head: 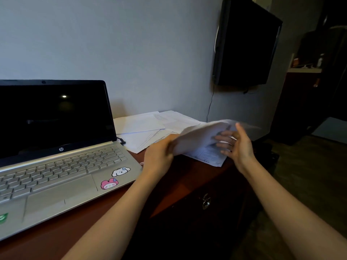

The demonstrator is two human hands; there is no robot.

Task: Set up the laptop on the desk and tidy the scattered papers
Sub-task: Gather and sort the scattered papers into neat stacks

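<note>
Open laptop [62,156] sits at 9 o'clock on desk [187,177]. L hand [159,156] pinches edge of lifted sheet [199,136]; R hand [238,145], fingers spread, steadies it, prob. for stacking. Other papers [142,126] loose at 12.

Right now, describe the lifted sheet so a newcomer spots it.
Start at the open silver laptop on the desk; white papers lie spread to its right. At their near edge one blurred sheet is raised between the left hand, which grips it, and the right hand. Its neighbours all lie flat.

"hp" logo on laptop [61,149] (below screen).
</note>
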